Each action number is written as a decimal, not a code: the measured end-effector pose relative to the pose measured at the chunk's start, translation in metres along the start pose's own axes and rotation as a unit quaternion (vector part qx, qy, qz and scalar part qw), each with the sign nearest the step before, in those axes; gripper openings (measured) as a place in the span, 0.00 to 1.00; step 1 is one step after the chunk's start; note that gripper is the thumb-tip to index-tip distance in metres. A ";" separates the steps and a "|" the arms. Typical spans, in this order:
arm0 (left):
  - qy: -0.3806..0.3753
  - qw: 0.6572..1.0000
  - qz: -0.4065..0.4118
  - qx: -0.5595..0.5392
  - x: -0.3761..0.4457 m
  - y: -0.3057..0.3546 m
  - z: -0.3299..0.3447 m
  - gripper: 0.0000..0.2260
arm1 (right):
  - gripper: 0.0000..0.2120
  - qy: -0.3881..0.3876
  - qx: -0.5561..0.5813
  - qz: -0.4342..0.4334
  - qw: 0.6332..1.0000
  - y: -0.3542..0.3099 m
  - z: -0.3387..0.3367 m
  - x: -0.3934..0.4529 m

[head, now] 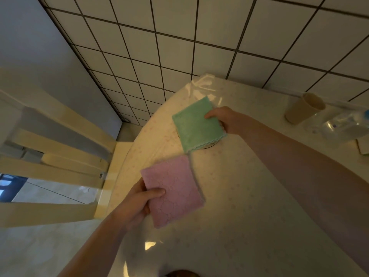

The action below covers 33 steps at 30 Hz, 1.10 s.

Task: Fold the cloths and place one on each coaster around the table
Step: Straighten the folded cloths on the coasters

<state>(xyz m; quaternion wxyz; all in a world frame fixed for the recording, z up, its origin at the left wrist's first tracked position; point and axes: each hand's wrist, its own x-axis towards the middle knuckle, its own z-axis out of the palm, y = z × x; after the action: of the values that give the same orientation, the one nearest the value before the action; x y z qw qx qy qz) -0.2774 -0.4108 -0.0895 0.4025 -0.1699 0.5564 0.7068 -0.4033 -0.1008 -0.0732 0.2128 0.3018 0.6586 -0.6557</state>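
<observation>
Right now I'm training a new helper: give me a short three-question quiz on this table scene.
1. True or false: the left hand grips the pink cloth.
2. What does the right hand hold? A) the cup B) the green cloth C) nothing
3. Fill in: under the green cloth peeks the rim of a ____.

Key: 1 true; 2 B; 3 coaster.
</observation>
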 end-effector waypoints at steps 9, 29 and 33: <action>-0.025 0.974 -0.049 0.221 0.025 0.020 -0.007 0.23 | 0.18 -0.019 0.216 0.005 0.976 0.033 0.004 -0.003; -0.049 0.923 -0.024 0.382 0.039 0.031 -0.020 0.29 | 0.22 0.145 0.004 -0.073 0.987 0.056 0.001 0.003; 0.002 0.931 -0.004 0.365 0.038 0.029 -0.019 0.15 | 0.33 0.175 -0.109 -0.144 0.968 0.064 0.000 0.000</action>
<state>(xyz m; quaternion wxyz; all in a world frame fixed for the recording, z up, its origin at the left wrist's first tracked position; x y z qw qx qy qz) -0.3266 -0.4154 -0.1026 0.4383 -0.0146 0.7759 0.4534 -0.3604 -0.1031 -0.1202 0.0299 0.2888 0.7897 -0.5405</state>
